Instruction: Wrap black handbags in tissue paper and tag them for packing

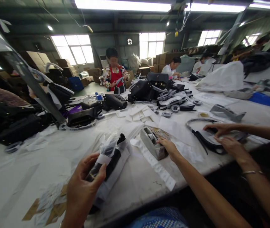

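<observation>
My left hand is wrapped round a black bag that lies slantwise in clear plastic, with a white band across it under my fingertips. My right hand reaches to the grey tape dispenser, its fingers drawn together at the near right side. Whether tape is pinched between those fingertips is too small to make out. From under the dispenser a white strip with small marks runs toward the table's front edge.
At right, a co-worker's hands work on a black bag, near another tape dispenser. Black bags and white paper pieces cover mid-table. A slanted metal post rises left. Brown and white packets lie front left.
</observation>
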The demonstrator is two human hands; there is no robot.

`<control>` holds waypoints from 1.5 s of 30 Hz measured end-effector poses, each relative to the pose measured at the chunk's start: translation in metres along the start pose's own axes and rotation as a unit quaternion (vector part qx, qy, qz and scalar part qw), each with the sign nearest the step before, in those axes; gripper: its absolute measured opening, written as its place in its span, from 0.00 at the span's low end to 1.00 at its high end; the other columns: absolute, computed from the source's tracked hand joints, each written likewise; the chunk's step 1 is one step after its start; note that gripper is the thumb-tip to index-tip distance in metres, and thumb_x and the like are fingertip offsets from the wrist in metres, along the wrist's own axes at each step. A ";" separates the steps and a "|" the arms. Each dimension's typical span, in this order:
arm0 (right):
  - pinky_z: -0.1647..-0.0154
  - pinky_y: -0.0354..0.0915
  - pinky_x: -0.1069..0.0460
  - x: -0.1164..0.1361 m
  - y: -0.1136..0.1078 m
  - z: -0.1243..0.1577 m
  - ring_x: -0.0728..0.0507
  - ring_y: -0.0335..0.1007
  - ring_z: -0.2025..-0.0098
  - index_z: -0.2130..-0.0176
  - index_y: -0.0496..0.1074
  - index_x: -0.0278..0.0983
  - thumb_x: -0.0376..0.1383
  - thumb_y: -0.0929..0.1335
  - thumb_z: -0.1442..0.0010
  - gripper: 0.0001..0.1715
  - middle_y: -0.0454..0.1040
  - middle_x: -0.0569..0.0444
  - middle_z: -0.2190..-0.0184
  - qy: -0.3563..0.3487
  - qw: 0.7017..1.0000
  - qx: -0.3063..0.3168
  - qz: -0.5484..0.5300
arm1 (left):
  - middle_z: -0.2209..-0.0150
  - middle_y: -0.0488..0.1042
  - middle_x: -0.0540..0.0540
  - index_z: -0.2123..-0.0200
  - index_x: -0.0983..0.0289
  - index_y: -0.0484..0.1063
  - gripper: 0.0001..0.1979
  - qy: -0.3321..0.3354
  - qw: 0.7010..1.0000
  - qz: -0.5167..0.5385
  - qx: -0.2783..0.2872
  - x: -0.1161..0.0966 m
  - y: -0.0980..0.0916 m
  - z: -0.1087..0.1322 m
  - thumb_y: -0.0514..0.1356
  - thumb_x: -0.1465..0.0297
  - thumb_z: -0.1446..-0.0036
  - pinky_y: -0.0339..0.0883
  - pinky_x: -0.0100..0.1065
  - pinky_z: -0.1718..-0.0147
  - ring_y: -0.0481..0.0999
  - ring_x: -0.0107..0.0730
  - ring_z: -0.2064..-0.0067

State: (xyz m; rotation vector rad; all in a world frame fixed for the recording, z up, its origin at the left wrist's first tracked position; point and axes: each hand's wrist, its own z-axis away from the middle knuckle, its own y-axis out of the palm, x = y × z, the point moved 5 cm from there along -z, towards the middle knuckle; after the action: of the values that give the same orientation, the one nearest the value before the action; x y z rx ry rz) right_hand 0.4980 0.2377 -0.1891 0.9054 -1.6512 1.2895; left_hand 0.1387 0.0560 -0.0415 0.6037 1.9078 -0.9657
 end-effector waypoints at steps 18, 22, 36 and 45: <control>0.67 0.71 0.46 -0.053 -0.012 0.074 0.42 0.74 0.72 0.71 0.80 0.32 0.56 0.78 0.64 0.31 0.80 0.46 0.73 0.179 0.964 -0.017 -0.195 | 0.55 0.80 0.55 0.55 0.57 0.74 0.25 -0.037 0.999 0.021 -0.002 0.003 0.000 0.002 0.69 0.54 0.55 0.74 0.41 0.51 0.79 0.46 0.50; 0.68 0.70 0.47 -0.054 -0.011 0.083 0.41 0.74 0.71 0.71 0.80 0.34 0.56 0.77 0.62 0.29 0.80 0.46 0.73 0.164 0.969 -0.037 -0.181 | 0.55 0.80 0.55 0.53 0.57 0.73 0.25 -0.044 0.999 0.021 0.008 0.007 0.000 0.000 0.69 0.54 0.54 0.74 0.42 0.51 0.79 0.45 0.50; 0.60 0.72 0.49 0.167 0.076 0.149 0.43 0.77 0.66 0.65 0.81 0.37 0.45 0.73 0.41 0.13 0.81 0.51 0.69 -0.089 0.912 0.269 -0.295 | 0.54 0.78 0.57 0.53 0.60 0.71 0.21 0.034 0.995 0.075 0.048 -0.001 0.014 0.008 0.67 0.59 0.48 0.74 0.39 0.51 0.78 0.41 0.50; 0.71 0.66 0.53 0.196 0.109 0.144 0.46 0.72 0.74 0.71 0.80 0.35 0.49 0.73 0.43 0.19 0.77 0.53 0.78 -0.064 0.928 0.261 -0.259 | 0.55 0.78 0.56 0.52 0.60 0.71 0.21 0.034 0.994 0.086 0.052 0.001 0.013 0.012 0.67 0.59 0.47 0.73 0.37 0.51 0.79 0.39 0.53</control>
State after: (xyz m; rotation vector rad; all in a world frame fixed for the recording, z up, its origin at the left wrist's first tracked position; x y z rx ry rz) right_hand 0.2974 0.1111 -0.0681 1.6475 -1.0434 1.3190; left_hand 0.1531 0.0535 -0.0508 0.8568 1.8397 -0.9473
